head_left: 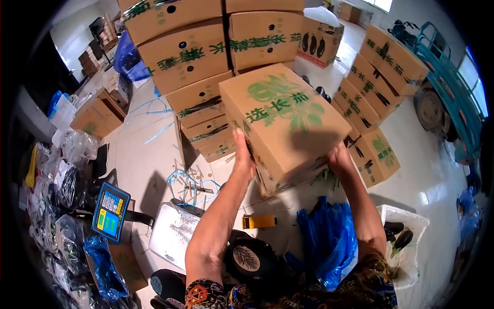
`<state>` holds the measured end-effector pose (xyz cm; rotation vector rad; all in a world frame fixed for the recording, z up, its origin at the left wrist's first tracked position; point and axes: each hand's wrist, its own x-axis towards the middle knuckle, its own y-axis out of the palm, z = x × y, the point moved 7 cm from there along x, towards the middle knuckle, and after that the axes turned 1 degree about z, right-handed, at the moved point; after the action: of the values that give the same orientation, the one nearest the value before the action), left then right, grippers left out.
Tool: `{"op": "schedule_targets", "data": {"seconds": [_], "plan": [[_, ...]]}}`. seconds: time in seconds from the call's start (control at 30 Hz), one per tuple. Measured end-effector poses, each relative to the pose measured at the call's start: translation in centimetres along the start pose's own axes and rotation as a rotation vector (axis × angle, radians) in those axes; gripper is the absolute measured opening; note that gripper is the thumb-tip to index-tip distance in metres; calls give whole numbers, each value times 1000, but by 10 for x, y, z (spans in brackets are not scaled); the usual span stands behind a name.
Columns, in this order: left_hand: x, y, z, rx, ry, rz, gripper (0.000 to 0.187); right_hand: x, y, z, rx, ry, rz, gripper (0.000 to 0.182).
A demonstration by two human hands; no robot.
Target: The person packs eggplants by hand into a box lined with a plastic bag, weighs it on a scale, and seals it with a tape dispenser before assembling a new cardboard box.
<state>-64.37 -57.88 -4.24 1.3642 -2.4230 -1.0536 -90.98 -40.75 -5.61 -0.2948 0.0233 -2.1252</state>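
Observation:
A closed brown cardboard box point(280, 118) with green print is held up in front of me, tilted, between both hands. My left hand point(244, 157) presses on its left side, the thumb showing along the edge. On the opposite side my right hand point(339, 158) grips the box, its fingers mostly hidden behind it. Behind the held box rise tall stacks of similar printed boxes point(185, 51). Another stack of boxes point(368, 85) stands to the right, several high.
A scale's keypad display point(110, 212) stands left beside its metal platform point(172, 232). Near my feet lie blue plastic bags point(327, 237) and a yellow tape dispenser point(260, 222). A white foam crate point(411, 257) holds eggplants point(402, 240). A teal cart point(442, 87) is at far right.

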Motion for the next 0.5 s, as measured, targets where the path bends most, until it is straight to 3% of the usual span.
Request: {"op": "schedule_targets", "data": {"seconds": [0.03,0.17,0.23,0.27,0.3,0.33,0.4,0.47,0.5], "plan": [[0,1,0,16,3,-4,78,-18,1,26,-191,5,21,64],[9,10,18,46,-106,139,77,-32,7,30,352,196,-201,53],[28,14,26,127,37,-35,75,-28,4,35,658,335,-495,49],[28,14,26,158,78,-99,74,-20,3,28,631,368,-463,49],[14,33,18,46,-82,75,72,-17,-7,10,604,401,-439,49],[22,29,20,23,-101,88,74,-10,-25,-14,581,426,-420,48],[16,35,6,-15,-150,138,77,21,-28,-55,1124,189,228,46],[34,18,16,59,-13,122,79,9,-10,-10,713,307,-455,44],[39,12,19,96,58,113,80,11,-6,-2,645,284,-392,44]]}}
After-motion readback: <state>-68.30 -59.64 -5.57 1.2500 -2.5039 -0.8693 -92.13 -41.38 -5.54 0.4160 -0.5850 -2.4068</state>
